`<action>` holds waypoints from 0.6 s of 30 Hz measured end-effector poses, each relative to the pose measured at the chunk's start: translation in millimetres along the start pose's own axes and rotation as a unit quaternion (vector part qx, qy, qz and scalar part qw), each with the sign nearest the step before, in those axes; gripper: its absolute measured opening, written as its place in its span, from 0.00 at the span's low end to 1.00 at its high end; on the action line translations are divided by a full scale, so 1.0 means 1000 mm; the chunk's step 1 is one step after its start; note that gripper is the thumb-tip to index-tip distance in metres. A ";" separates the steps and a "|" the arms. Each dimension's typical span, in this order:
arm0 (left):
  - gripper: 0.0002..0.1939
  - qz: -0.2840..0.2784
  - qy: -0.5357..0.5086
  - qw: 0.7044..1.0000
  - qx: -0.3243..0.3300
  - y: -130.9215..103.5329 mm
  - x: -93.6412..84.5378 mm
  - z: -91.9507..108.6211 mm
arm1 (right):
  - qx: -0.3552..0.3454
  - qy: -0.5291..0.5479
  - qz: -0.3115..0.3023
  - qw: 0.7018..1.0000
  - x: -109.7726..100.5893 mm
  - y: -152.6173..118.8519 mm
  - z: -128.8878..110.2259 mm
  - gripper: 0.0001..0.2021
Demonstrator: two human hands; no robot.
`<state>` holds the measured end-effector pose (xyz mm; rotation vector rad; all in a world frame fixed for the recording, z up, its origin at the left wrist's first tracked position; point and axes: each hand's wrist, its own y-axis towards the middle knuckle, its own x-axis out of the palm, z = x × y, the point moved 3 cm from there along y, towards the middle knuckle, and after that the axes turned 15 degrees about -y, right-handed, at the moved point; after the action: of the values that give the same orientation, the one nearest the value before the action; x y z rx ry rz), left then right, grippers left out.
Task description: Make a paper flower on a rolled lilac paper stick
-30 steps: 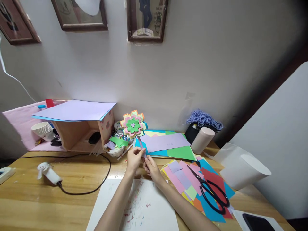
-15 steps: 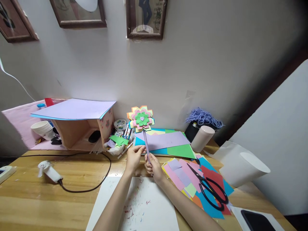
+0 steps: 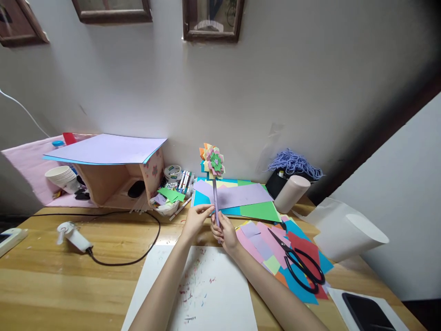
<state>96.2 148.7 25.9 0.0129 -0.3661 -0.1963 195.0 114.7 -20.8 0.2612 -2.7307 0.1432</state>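
Flower: you held the paper flower (image 3: 213, 160) upright above the counter (image 3: 48, 276), its layered head turned partly sideways, as if to check it from the edge.
Stem: the lilac stem (image 3: 216, 200) ran straight down from the head into your hands, in front of the paper sheets (image 3: 241, 200) by the wall.
Right hand: your right hand (image 3: 225, 233) was closed round the stem's lower end, its grip carrying the flower's weight.
Left hand: your left hand (image 3: 197, 219) had its fingertips pinched on the stem just above the right hand, likely steadying or turning it.
Work sheet: a white sheet (image 3: 196, 294) flecked with paper crumbs lay under your forearms, seemingly there to catch scraps.
Scissors: black scissors (image 3: 298, 266) rested, handles towards you, on the coloured offcuts (image 3: 262, 248) at your right, within easy reach.
Glue gun: a white glue gun (image 3: 73, 235) lay on its side well to the left, its black cord (image 3: 138, 257) looping across the counter.
Behind: pens (image 3: 184, 180), a box (image 3: 113, 184) roofed with lilac card, and blue yarn (image 3: 294, 164) lined the wall.
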 end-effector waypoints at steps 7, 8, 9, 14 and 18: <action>0.13 -0.034 -0.041 0.998 -0.026 -0.002 0.002 -0.006 | -0.002 0.022 -0.038 0.999 0.002 -0.001 0.001 0.18; 0.13 -0.037 -0.046 0.998 -0.030 -0.003 0.002 -0.007 | -0.003 0.024 -0.043 0.999 0.002 -0.001 0.001 0.18; 0.14 -0.038 -0.050 0.997 -0.032 -0.003 0.002 -0.007 | -0.003 0.024 -0.048 0.999 0.003 -0.002 0.000 0.18; 0.17 -0.046 -0.068 0.996 -0.041 -0.002 0.001 -0.005 | 0.005 -0.005 -0.050 0.999 0.006 -0.002 0.000 0.20; 0.17 -0.049 -0.067 0.996 -0.025 -0.003 0.005 0.001 | -0.028 -0.033 -0.023 0.999 0.006 -0.002 0.000 0.18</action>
<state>99.7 145.2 28.4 -0.0328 -0.4951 -0.3048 189.9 112.2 -18.4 0.3179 -2.7858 0.0472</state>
